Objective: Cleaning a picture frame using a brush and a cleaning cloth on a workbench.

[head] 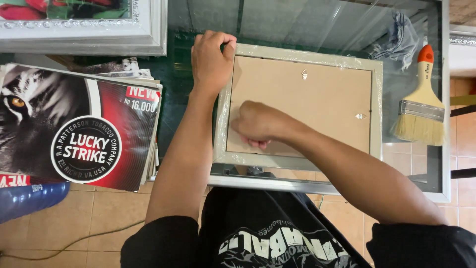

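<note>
I see a picture frame (302, 106) lying face down near the centre of the glass tabletop (297, 25), its brown backing board up and its pale moulding wrapped in clear film; two small metal hangers show on the board, one toward 12 o'clock, one toward 3 o'clock. The left hand (212, 62) sits at the frame's 10 o'clock corner, fingers curled tight over the moulding there and gripping it; the right hand (258, 124) rests on the backing board near its 8 o'clock edge, fingers clenched into a loose fist, and I cannot tell whether they pinch anything small beneath them. Both forearms run down toward 6 o'clock, where a black printed shirt fills the lower edge.

At 3 o'clock from the frame a wide paintbrush (421, 106) with a pale wooden handle and an orange tip lies on the glass, bristles pointing toward 6 o'clock, well apart from both hands; a crumpled bluish cloth (396, 39) lies at 1 o'clock. At 9 o'clock a stack of printed posters (79, 126) lies, the top one red and black with a tiger's face; a silver ornate frame (99, 34) sits at 11 o'clock.
</note>
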